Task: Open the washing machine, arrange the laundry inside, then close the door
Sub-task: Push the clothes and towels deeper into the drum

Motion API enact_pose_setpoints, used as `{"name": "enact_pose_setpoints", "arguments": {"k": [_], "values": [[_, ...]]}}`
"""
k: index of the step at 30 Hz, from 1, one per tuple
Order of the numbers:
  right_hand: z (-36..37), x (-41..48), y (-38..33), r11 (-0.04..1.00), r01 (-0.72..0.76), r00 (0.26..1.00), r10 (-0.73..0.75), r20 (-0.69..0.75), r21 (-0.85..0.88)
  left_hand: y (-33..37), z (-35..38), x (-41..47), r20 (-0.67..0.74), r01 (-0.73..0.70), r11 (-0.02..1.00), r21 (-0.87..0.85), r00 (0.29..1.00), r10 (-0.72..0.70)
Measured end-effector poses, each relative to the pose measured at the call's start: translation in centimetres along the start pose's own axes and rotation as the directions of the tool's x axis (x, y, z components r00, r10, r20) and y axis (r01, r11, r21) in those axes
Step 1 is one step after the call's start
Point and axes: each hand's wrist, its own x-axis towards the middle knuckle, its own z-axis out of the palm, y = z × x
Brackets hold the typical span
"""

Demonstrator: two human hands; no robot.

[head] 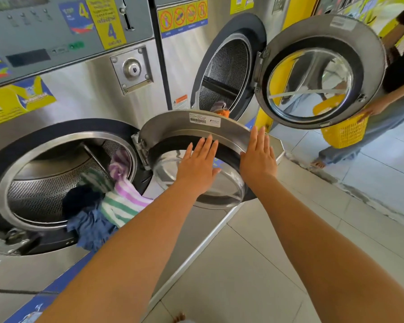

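The steel washing machine (84, 94) at the left stands with its round door (196, 129) swung wide open to the right. My left hand (200, 165) lies flat on the door's glass bowl, fingers spread. My right hand (258, 156) rests flat against the door's outer rim. Laundry fills the drum mouth (14, 183): a striped towel (124, 201) in pink, green and white, a dark blue cloth (91, 226) spilling over the lower rim, and a navy item (79, 198) behind.
A second machine (180, 73) to the right also has its door (320, 71) open, with clothes inside. A person at the far right holds a yellow basket (343, 130). A raised step (222, 220) runs along the machines above the tiled floor (278, 264).
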Motion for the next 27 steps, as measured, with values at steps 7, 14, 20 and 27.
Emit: {"name": "enact_pose_setpoints", "arguments": {"k": [7, 14, 20, 27], "values": [[0.1, -1.7, 0.8, 0.998, 0.063, 0.998, -0.063, 0.003, -0.003, 0.0, 0.6, -1.9, -0.046, 0.048, 0.998, -0.033, 0.998, -0.050], [-0.5, -5.3, 1.2, 0.939, 0.340, 0.938, -0.335, 0.084, -0.053, -1.7, 2.9, -8.5, -0.027, 0.233, 0.967, -0.100, 0.971, -0.237], [2.2, -8.7, -2.1, 0.785, 0.619, 0.763, -0.612, 0.209, 0.040, -2.7, 5.7, -14.9, 0.019, 0.482, 0.857, -0.183, 0.873, -0.487], [8.5, -9.8, -9.9, 0.641, 0.767, 0.584, -0.726, 0.363, 0.047, -8.7, 10.4, -19.9, 0.122, 0.660, 0.725, -0.198, 0.750, -0.650]]}}
